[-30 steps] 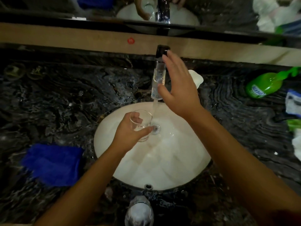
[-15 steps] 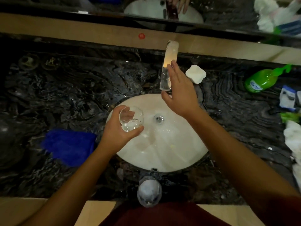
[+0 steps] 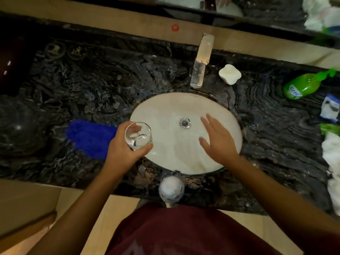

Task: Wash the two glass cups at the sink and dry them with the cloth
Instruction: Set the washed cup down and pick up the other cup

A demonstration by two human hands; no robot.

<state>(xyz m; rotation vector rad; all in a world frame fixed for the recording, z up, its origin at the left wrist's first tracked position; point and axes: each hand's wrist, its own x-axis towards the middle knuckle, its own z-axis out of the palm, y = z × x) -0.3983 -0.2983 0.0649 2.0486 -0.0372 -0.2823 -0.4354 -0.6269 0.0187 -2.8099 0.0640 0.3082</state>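
Left hand [image 3: 122,151] wraps fingers round clear round glass cup [image 3: 138,135], little water inside, at left edge of white oval sink [image 3: 217,105]. Right hand [image 3: 217,142] over sink, fingers spread, holding nothing. Second clear glass cup [image 3: 171,188] near counter edge: elbow bump could knock it off. Wet cup could slip.
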